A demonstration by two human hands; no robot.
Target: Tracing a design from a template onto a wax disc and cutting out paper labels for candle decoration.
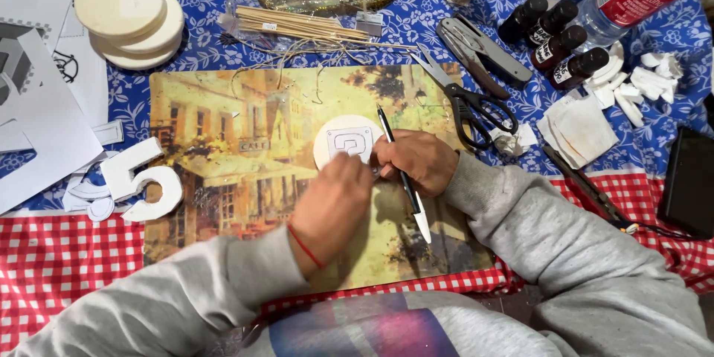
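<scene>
Right hand is pinched shut on a pen, left hand presses fingertips on the paper cutout atop the wooden disc, twelve o'clock of both. If that press loosens, I'd expect the cutout to slide and the line to wander.

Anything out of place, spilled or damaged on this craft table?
Nothing spilled or broken. Loose strands of string straggle from the stick bundle onto the placemat, and torn white scraps lie scattered by the dark bottles. Both hands work on the round disc.
</scene>
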